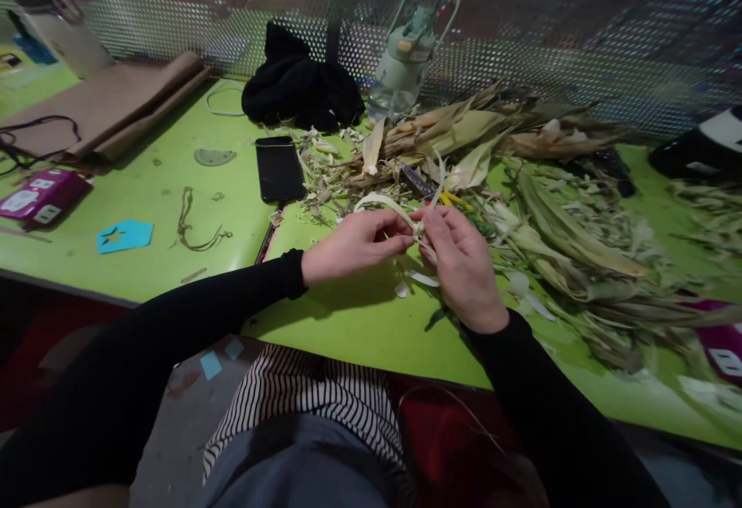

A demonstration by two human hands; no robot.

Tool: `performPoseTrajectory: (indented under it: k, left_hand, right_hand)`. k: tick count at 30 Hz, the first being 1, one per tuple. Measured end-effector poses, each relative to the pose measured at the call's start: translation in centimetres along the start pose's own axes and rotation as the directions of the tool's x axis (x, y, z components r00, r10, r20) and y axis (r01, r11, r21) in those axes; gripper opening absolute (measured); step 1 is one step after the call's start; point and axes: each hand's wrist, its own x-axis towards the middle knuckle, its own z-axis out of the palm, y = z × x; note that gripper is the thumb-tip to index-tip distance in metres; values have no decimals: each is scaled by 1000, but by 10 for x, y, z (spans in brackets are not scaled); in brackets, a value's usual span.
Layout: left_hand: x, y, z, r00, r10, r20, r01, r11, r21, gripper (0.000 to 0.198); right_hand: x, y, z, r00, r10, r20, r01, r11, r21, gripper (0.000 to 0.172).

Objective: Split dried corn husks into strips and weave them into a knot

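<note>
Bright green tabletop [348, 322] spreads under your forearms, with a perforated screen [191, 28] standing behind it. You have a pale strip [378, 198], apparently dried husk, at the meeting point of both hands, close to the table's front edge. Your left hand [364, 245] pinches its small knot between thumb and finger; your right hand [464, 260] pinches it from the other side, thumb uppermost. What counts is that the knot sits directly between your two grips, neither hand clearly nearer. The strip follows no single straight axis: one length arches leftward over your left fingers, another rises beside your right thumb, pointing away from you. Loose husks [446, 133] lie beyond your right hand. As for writing, you can read none: the purple box [43, 199] at far left shows only pale panels, the phone [279, 170] is dark, and the green bottle [401, 67] bears no legible brand
</note>
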Motion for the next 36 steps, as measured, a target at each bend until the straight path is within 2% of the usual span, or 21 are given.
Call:
performPoseTrajectory:
  k: [8,14,20,27,30,33,36]
  left_hand:
    - [-1,1,1,997,77,-21,-71,975,210,14]
    - [-5,4,1,991,135,12,-133,949,285,13]
    - [-5,4,-1,986,165,25,-166,947,276,13]
    - [-5,1,-4,981,167,98,-186,951,245,16]
    - [-5,0,-3,978,187,89,-204,950,238,13]
    - [-4,-2,-2,977,209,35,-211,959,186,9]
    - [-3,-1,-1,988,148,38,-149,988,31,10]
  right_hand:
    - [2,3,2,996,69,52,-75,988,134,38]
    - [2,0,3,995,83,46,-90,979,185,34]
    - [1,2,0,999,40,19,-41,998,52,34]
    - [4,-1,-4,997,73,37,-77,990,121,29]
    - [5,-3,-4,996,83,13,-84,986,142,30]
    - [5,-2,-4,998,57,-9,-56,992,114,37]
    - [5,0,-5,999,25,-32,-24,999,28,49]
